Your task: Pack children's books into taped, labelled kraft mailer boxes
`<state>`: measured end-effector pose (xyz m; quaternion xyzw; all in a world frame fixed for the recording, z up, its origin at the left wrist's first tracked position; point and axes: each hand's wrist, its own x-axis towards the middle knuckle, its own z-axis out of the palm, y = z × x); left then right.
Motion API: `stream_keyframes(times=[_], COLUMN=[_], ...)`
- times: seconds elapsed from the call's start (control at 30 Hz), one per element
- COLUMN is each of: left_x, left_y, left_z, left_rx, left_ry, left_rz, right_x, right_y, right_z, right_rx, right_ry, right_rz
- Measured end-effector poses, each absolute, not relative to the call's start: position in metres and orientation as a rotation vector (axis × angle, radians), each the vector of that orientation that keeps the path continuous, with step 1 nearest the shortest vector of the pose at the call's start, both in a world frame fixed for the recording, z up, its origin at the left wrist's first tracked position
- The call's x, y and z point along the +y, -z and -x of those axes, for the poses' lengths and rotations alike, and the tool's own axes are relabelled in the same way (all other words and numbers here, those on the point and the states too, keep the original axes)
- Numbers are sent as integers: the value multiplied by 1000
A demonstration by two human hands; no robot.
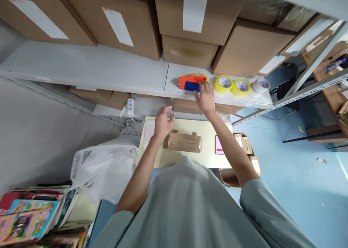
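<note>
On the shelf lies an orange and blue tape dispenser with a roll of yellow tape partly hidden behind it. My right hand reaches up to its right end, fingers over the top and thumb at the near side, closed around that end. My left hand hangs above the table with its fingers apart and nothing in them. Below and to the right of that hand, a small flat cardboard box with shiny tape across it lies on the pale yellow table.
Yellow tape rolls and a white roll stand along the shelf edge. Large cartons sit behind. A phone lies on the table. White plastic bags and stacked magazines are at left, an open carton at right.
</note>
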<state>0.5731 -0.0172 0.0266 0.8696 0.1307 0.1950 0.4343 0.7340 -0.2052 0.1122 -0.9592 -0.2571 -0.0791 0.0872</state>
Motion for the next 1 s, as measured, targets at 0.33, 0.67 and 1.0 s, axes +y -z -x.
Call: stream_keyframes(times=[0.33, 0.67, 1.0], left_x=[-45, -71, -70], left_y=[91, 107, 134], left_z=[-459, -466, -477], left_rx=[903, 693, 611], left_ry=[145, 170, 152], left_rz=[-2122, -2298, -2289], right_x=[-328, -318, -326], right_y=[38, 62, 106], right_z=[-542, -530, -537], right_rx=[-18, -100, -102], right_ry=[-595, -690, -565], right_rz=[2581, 2688, 2669])
